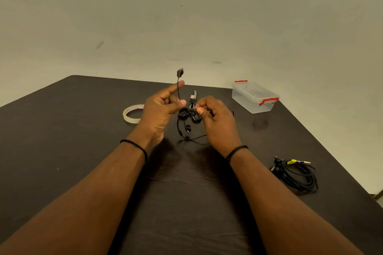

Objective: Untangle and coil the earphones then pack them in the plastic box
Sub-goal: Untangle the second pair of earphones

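Observation:
A tangled black pair of earphones (187,119) hangs between my two hands above the dark table (83,151). My left hand (160,109) pinches the cord with thumb and fingers, and one earbud (179,72) sticks up above its forefinger. On the right side of the knot, my right hand (215,118) pinches the cord between thumb and forefinger. Loose loops and another earbud dangle down to the tabletop. The clear plastic box (253,97) with red clips stands shut at the far right of the table.
A roll of clear tape (132,114) lies left of my left hand. A small dark object with a red label (193,95) lies behind the hands. A second coiled black cable with a yellow-marked jack (296,174) lies near the right edge.

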